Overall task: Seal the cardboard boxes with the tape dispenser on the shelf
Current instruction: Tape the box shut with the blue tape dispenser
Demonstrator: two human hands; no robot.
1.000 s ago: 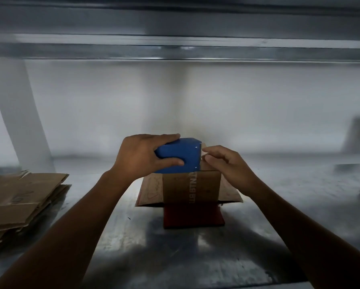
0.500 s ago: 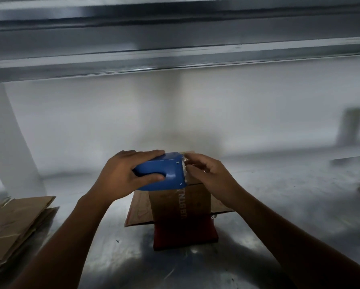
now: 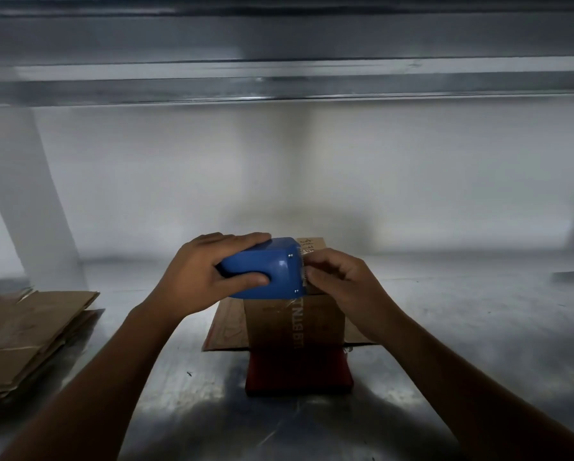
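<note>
A small brown cardboard box (image 3: 295, 322) stands in the middle of the metal shelf (image 3: 179, 410), on a red block (image 3: 297, 374) and a flat cardboard sheet (image 3: 227, 331). My left hand (image 3: 199, 277) grips a blue tape dispenser (image 3: 269, 269) above the box's top left. My right hand (image 3: 342, 284) is right beside the dispenser's toothed end, its fingertips pinching the clear tape end (image 3: 304, 266) over the box top. Much of the box top is hidden by both hands.
A pile of flattened cardboard boxes (image 3: 29, 334) lies at the left of the shelf. A metal upright (image 3: 22, 201) stands at the back left and the upper shelf's beam (image 3: 279, 81) runs overhead. A white wall is behind.
The dispenser has turned so its toothed end faces my right hand, whose fingers have closed in on the tape at that end. The view shifted slightly.
</note>
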